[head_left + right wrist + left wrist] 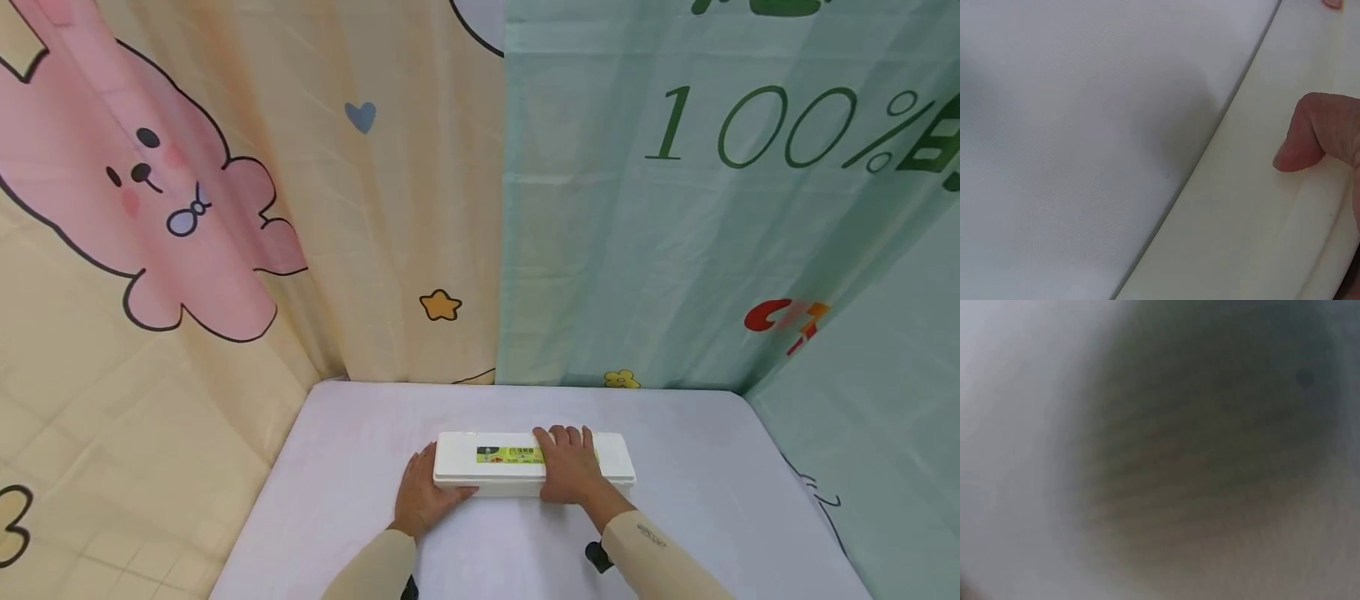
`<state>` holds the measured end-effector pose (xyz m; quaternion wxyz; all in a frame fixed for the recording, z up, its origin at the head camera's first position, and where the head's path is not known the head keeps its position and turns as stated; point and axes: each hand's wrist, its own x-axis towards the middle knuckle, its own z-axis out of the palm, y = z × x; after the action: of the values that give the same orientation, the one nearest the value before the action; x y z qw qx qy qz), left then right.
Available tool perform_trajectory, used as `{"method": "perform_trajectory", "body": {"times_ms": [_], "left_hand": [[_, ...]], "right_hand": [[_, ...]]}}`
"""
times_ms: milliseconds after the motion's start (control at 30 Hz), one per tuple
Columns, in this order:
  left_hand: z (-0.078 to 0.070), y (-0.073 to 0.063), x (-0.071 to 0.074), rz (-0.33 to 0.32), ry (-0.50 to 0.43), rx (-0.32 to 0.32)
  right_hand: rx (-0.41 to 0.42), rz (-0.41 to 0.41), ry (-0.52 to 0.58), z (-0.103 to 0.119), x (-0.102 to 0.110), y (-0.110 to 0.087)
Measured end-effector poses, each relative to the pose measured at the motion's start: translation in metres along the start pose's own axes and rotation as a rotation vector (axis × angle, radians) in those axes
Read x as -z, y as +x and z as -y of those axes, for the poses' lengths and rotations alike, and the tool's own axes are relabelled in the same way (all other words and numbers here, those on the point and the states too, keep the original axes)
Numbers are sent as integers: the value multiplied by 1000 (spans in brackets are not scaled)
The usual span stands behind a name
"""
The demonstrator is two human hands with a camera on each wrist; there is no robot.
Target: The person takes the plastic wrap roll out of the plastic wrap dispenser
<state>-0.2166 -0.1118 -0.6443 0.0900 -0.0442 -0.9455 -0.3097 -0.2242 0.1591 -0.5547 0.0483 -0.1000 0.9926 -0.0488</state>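
Lavender-white cloth covers the table. Nearest, the left hand holds the 8 o'clock corner of a white box, thumb along its near side; the right hand grips across the lid toward 3 o'clock, fingertips at the far edge. Lying at 12 o'clock from the person, the box runs lengthwise from 9 to 3, neither hand nearer, both touching. Behind hang a cream curtain at 11 and a green curtain at 1.

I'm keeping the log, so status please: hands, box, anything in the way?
Right hand gripping white box, left hand holding its left end. Box on table, lid closed. No obstruction seen.
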Motion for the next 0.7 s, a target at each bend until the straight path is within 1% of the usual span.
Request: {"method": "perform_trajectory", "body": {"times_ms": [167,267,433,567,633,700], "left_hand": [[0,4,3,-35,-17,-17],[-2,6,4,-42,-30,-20],[-3,5,1,-39,-47,-28],[-3,4,1,-29,-26,-26],[-2,3,1,-14,-19,-8],[-1,1,2,-3,-33,10]], "right_hand": [[-1,-15,-18,3,4,5],[2,-20,-28,2,6,6],[-4,-7,-37,-1,6,4],[1,-8,-40,-1,6,3],[6,0,-42,0,5,3],[10,13,-36,1,4,3]]}}
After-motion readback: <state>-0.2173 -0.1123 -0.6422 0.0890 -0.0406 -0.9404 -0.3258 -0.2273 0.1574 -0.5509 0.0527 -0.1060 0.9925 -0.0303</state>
